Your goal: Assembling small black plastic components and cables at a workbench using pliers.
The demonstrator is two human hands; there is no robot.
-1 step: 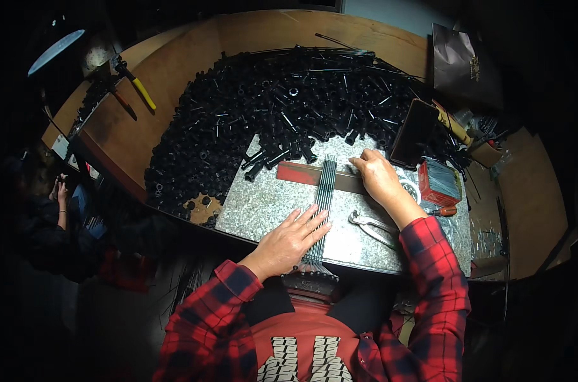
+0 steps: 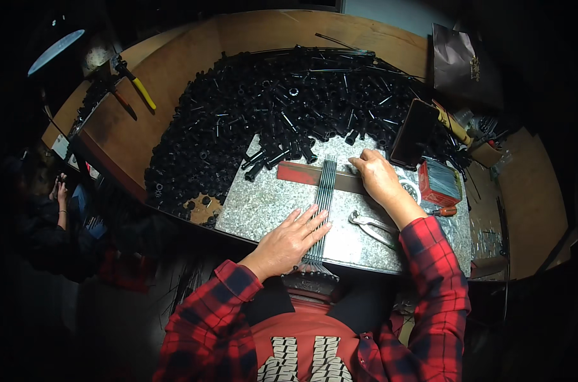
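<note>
Thin dark rods [image 2: 326, 191] lie side by side under the fingers of the left hand [image 2: 282, 242] and run on beyond it, crossing over a flat reddish-brown bar [image 2: 294, 172]; their long axis points away from the person, the far ends leaning slightly to the right, the near ends reaching the front edge of the speckled board [image 2: 247, 207] just right of the left wrist; the left forearm slants in from the lower left, the hand palm down, its fingers stretched out, a little parted and aimed away and to the right; the right hand [image 2: 379, 178], farther off and right of the rods, is bent at the wrist and turned leftward, fingers curled and thumb close to them in a narrow pose above the bar; whether it holds anything I cannot tell; pliers [image 2: 371, 223] lie nearer the person than the right hand, and a red box [image 2: 438, 184] stands to its right.
</note>
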